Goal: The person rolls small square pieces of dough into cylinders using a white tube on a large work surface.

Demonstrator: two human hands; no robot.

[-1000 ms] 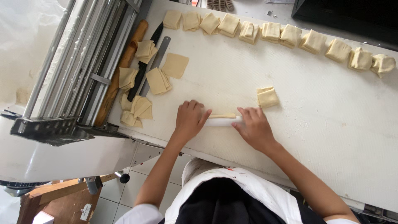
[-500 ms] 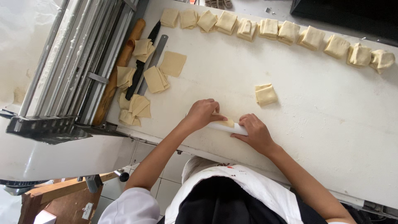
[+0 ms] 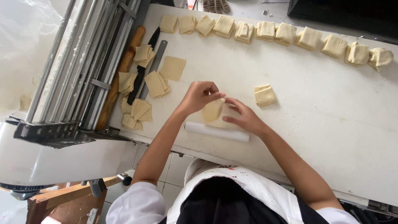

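My left hand [image 3: 200, 96] pinches the top edge of a pale yellow dough square [image 3: 213, 111] and lifts it off the white table [image 3: 331, 124]. My right hand [image 3: 243, 116] touches the same piece from the right, fingers spread on its edge. A small white rolling pin [image 3: 217, 131] lies on the table just in front of both hands. One folded dough parcel [image 3: 265, 95] sits to the right of my hands.
A row of several folded dough parcels [image 3: 265, 31] lines the far edge. Flat dough squares [image 3: 156, 83], a black-handled knife [image 3: 143, 66], a metal ruler [image 3: 154, 66] and a wooden rolling pin [image 3: 120, 72] lie left, beside a dough sheeter machine [image 3: 70, 83].
Both hands left the small white rolling pin, which now lies free near the table edge. They moved up and took hold of the rolled dough piece.
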